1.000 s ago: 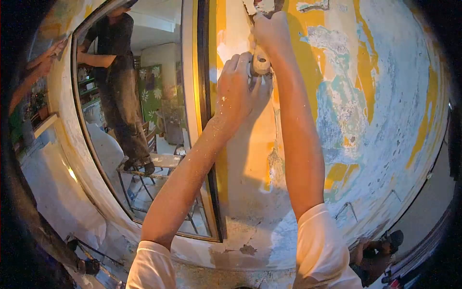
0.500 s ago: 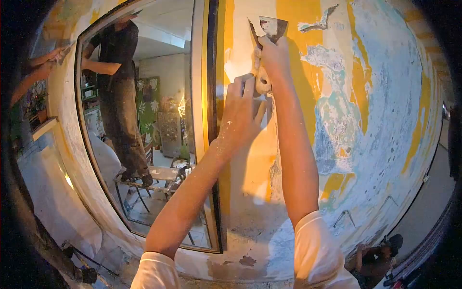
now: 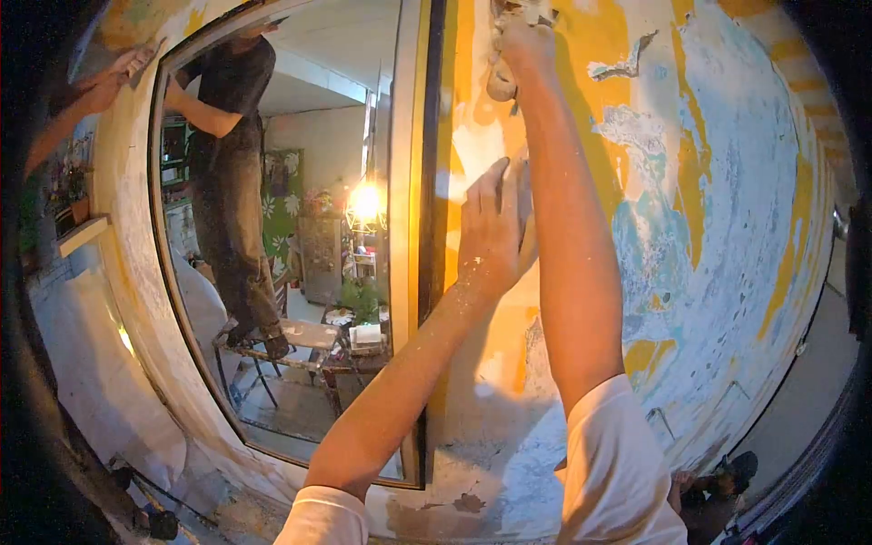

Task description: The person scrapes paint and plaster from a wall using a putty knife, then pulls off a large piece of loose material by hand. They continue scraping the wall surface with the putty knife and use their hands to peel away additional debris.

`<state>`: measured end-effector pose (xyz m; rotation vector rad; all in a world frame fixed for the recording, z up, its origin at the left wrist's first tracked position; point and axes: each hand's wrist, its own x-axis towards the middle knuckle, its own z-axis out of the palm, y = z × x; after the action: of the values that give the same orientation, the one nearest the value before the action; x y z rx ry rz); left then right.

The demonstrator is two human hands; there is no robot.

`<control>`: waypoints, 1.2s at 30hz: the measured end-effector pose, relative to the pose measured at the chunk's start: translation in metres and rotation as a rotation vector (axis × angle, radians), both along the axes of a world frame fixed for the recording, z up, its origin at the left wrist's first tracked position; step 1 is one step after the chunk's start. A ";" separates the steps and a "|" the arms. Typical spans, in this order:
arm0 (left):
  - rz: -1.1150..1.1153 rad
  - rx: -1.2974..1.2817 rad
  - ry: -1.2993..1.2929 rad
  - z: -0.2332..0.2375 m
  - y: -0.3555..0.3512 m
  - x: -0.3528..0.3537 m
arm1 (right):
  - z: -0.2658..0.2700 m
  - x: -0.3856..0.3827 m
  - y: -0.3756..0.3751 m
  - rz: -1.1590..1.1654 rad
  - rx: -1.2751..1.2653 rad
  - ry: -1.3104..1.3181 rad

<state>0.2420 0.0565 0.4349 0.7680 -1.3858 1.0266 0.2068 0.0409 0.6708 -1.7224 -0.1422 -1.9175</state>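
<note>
High on the peeling yellow-and-white wall (image 3: pixel 463 400), my right hand (image 3: pixel 529 47) is wrapped around a scraper. Its pale wooden handle (image 3: pixel 501 82) sticks out below my fist; its blade (image 3: pixel 542 13) is partly hidden at the top edge of the head view. My left hand (image 3: pixel 493 227) rests against the wall below it, fingers stretched upward and holding nothing, beside my right forearm. Flaking paint with blue and white layers (image 3: pixel 649 218) shows to the right of my arms.
A tall framed mirror (image 3: pixel 425 272) stands left of my hands. It reflects a dark-clothed person (image 3: pixel 232 163) standing on a bench (image 3: pixel 309 334), and a glowing lamp (image 3: pixel 367 202). Another person's hand (image 3: pixel 132 65) touches the wall at far left. Someone else (image 3: pixel 718 486) is low at right.
My right hand has moved up the wall with the scraper. The left hand is now separate from the handle, lying flatter on the wall. The view has shifted slightly.
</note>
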 end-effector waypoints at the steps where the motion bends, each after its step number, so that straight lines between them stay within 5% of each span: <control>1: -0.004 0.009 -0.003 0.000 0.004 0.000 | 0.004 0.001 0.004 -0.008 -0.013 0.000; 9: -0.017 0.199 -0.086 -0.036 0.053 -0.005 | 0.061 0.008 0.031 -0.209 -0.130 0.011; 16: -0.370 0.874 -0.011 -0.214 0.152 -0.017 | 0.110 0.011 0.047 -0.393 -0.200 0.009; 22: -0.437 1.231 0.323 -0.347 0.215 0.015 | 0.137 0.015 0.053 -0.572 -0.249 -0.012; 30: -0.361 1.377 0.722 -0.438 0.257 0.060 | 0.096 -0.049 -0.024 -1.150 -0.642 -0.266; 33: -0.351 1.388 0.778 -0.452 0.259 0.064 | 0.069 -0.083 -0.057 -1.013 -0.548 -0.244; 36: -0.355 1.394 0.814 -0.461 0.255 0.061 | 0.027 -0.101 -0.053 -0.622 -0.375 -0.179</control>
<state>0.3032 0.3116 -0.0262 1.5941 -1.2590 -0.6900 0.1053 -0.0126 0.6982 -1.9942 -0.0314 -2.6357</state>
